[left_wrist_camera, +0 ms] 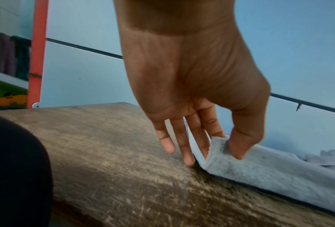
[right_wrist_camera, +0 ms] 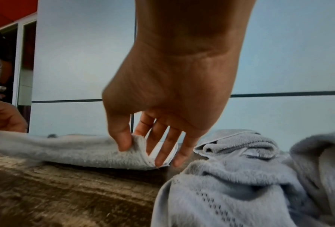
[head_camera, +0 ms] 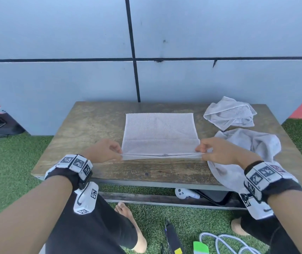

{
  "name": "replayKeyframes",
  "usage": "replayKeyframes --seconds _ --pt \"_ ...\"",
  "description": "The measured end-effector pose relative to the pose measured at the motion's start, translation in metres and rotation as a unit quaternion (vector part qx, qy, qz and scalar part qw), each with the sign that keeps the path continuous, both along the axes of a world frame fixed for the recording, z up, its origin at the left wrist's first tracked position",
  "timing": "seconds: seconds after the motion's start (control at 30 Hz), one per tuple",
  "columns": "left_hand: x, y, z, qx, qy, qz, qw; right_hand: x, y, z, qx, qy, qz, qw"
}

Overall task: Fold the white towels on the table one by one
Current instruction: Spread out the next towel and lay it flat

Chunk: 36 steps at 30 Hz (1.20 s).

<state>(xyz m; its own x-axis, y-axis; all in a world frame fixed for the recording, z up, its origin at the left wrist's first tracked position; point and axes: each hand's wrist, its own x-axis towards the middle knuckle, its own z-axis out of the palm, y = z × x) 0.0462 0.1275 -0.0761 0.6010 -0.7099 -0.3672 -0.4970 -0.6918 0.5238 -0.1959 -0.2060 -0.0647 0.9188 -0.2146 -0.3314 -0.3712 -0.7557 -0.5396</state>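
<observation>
A white towel [head_camera: 159, 132] lies spread flat in the middle of the wooden table [head_camera: 84, 136]. My left hand [head_camera: 108, 151] pinches its near-left corner between thumb and fingers, and my right hand [head_camera: 214, 151] pinches the near-right corner. The near edge is lifted slightly off the wood. In the left wrist view the thumb and fingers of my left hand [left_wrist_camera: 219, 147] clamp the towel [left_wrist_camera: 279, 176] corner. In the right wrist view my right hand [right_wrist_camera: 141, 147] pinches the towel [right_wrist_camera: 75, 152] corner the same way.
Two crumpled white towels lie on the right: one [head_camera: 229, 112] at the far right, a larger one [head_camera: 247, 154] hanging over the near right edge. A wall [head_camera: 91, 43] stands right behind the table. Cables and small items lie on the green turf [head_camera: 14, 171].
</observation>
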Motion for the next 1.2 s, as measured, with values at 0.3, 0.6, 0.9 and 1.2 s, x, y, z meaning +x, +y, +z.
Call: replayKeyframes --seconds 0.3,0.6,0.9,1.2 --pt "0.009 -0.014 0.005 0.016 0.035 0.019 0.999 0.021 -0.004 0.017 -0.020 0.029 0.022 0.999" --pt "0.047 -0.053 0.005 -0.140 -0.047 0.158 0.976 0.077 -0.035 -0.007 -0.060 -0.106 -0.149 0.981" --pt "0.085 -0.105 -0.020 -0.078 -0.113 0.212 0.968 0.120 -0.054 -0.044 -0.122 -0.111 -0.218 0.962" --pt "0.098 -0.111 -0.055 -0.049 -0.142 0.167 0.974 0.129 -0.067 -0.071 -0.120 -0.098 -0.216 0.964"
